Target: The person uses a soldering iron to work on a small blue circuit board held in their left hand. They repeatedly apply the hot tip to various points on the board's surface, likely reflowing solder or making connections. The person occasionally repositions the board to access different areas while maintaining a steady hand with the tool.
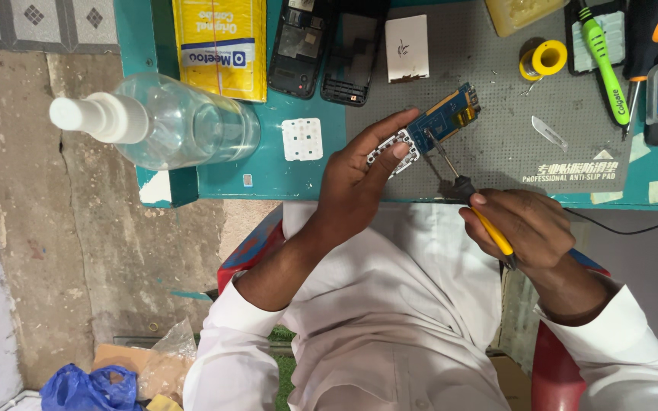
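Observation:
My left hand (359,179) grips a blue phone circuit board (442,118) with a white keypad frame at its near end, holding it tilted above the grey anti-slip mat (489,148). My right hand (531,228) is closed around a yellow-handled soldering iron (489,224). Its thin metal tip (437,148) touches the blue board near the middle. A black cord runs off to the right from that hand.
On the teal table (268,167) lie a clear spray bottle (161,122), a yellow box (221,46), two opened black phone shells (327,49), a white keypad (301,139), a white card (407,47), a solder spool (544,59), a green screwdriver (605,65) and a metal blade (548,131).

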